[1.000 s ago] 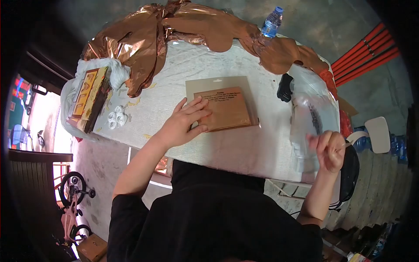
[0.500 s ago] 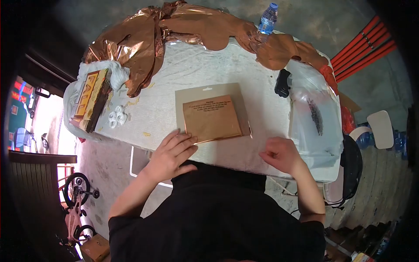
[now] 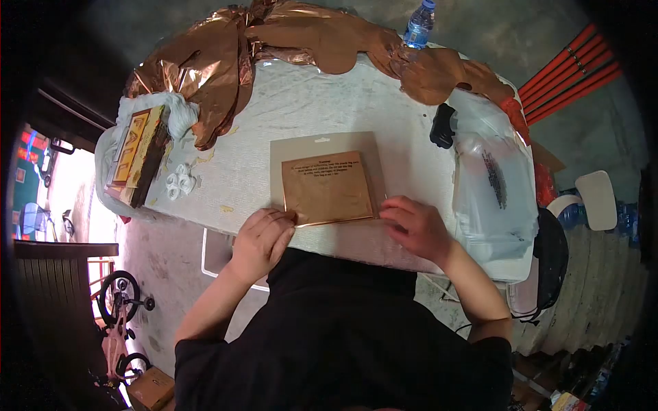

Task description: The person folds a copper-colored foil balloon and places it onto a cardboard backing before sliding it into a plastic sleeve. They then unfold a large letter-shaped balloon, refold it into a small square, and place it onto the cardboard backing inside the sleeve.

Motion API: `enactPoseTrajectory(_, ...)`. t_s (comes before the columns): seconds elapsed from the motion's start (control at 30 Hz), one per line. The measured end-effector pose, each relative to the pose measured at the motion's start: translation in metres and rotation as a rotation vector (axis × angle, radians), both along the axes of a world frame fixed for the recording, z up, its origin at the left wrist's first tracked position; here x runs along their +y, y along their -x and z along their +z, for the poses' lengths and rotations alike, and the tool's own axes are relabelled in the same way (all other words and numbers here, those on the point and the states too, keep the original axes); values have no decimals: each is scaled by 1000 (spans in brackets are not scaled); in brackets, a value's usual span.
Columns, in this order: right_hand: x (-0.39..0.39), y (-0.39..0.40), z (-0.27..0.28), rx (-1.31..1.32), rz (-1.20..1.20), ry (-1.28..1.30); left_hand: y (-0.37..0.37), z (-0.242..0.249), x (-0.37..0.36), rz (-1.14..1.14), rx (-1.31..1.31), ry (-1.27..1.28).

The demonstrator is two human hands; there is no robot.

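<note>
A flat copper-coloured packet (image 3: 327,188) with printed text lies on a grey card (image 3: 277,154) with a hanging slot, both inside what looks like a clear bag. My left hand (image 3: 264,236) is at the packet's lower left corner, its fingers closed on the edge there. At the lower right side of the card, my right hand (image 3: 415,226) touches the bag's edge with thumb and fingers drawn together. What is between those fingers is too small to make out.
Crumpled copper foil (image 3: 308,34) runs along the far edge. A water bottle (image 3: 419,26) stands behind it. At right lie a black object (image 3: 443,126) and clear plastic bags (image 3: 490,198). White rolls (image 3: 181,181) and a yellow box (image 3: 137,154) are at left.
My right hand has moved left and up to the card's edge. My left hand has drawn its fingers in at the packet's corner. The view has shifted slightly.
</note>
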State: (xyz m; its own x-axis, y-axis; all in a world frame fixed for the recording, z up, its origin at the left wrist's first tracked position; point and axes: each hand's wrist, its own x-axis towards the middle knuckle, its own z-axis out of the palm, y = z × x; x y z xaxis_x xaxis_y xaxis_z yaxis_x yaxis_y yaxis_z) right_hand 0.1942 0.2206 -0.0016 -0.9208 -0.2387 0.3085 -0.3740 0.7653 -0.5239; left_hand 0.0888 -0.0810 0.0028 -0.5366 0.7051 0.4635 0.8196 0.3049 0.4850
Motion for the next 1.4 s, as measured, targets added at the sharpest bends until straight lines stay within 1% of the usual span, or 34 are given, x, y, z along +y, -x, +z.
enactPoseTrajectory(0.07,0,8,0,21,-5,23,2,-1,3,14,-33,-13)
enactPoseTrajectory(0.13,-3,15,3,-238,-148,358,2,-2,5,28,-66,-26)
enactPoseTrajectory(0.17,-3,18,2,-241,-148,358,2,-1,6,62,-76,-21)
enactPoseTrajectory(0.23,-4,24,1,-321,-240,396,2,0,8,98,-88,-16)
enactPoseTrajectory(0.3,-7,28,1,-338,-262,411,4,1,8,133,-106,23)
enactPoseTrajectory(0.37,-10,31,0,-357,-280,426,4,-1,9,162,-146,11)
enactPoseTrajectory(0.43,-12,33,-1,-323,-289,350,5,-3,10,189,-184,-2)
enactPoseTrajectory(0.5,-13,36,-2,-295,-281,313,7,-5,10,267,-89,48)
enactPoseTrajectory(0.57,-15,37,-4,-267,-272,278,7,-1,9,293,-40,82)
enactPoseTrajectory(0.63,-17,38,-5,-218,-344,137,6,1,6,319,9,118)
enactPoseTrajectory(0.67,-17,37,-7,-219,-341,138,5,0,5,356,41,156)
enactPoseTrajectory(0.73,-17,35,-12,-35,-345,-89,3,-2,0,401,77,196)
enactPoseTrajectory(0.83,-18,33,-12,-51,-358,-151,0,-3,-7,454,87,230)
enactPoseTrajectory(0.9,-17,33,-14,-33,-352,-161,-2,-3,-12,429,11,234)
enactPoseTrajectory(1.03,-16,33,-15,-28,-324,-171,-5,3,-4,438,50,267)
enactPoseTrajectory(1.1,-15,33,-14,-1,-311,-163,-6,3,3,476,97,346)
enactPoseTrajectory(1.17,-13,32,-14,27,-303,-159,-8,2,2,465,90,353)
enactPoseTrajectory(1.23,-13,30,-15,69,-191,-79,-14,5,-2,479,-12,390)
enactPoseTrajectory(1.3,-14,28,-15,88,-166,-59,-22,13,-6,506,4,433)
enactPoseTrajectory(1.37,-16,26,-13,61,-139,-58,-30,16,-11,605,-258,563)
enactPoseTrajectory(1.4,-16,26,-12,64,-143,-56,-32,15,-14,572,-179,464)
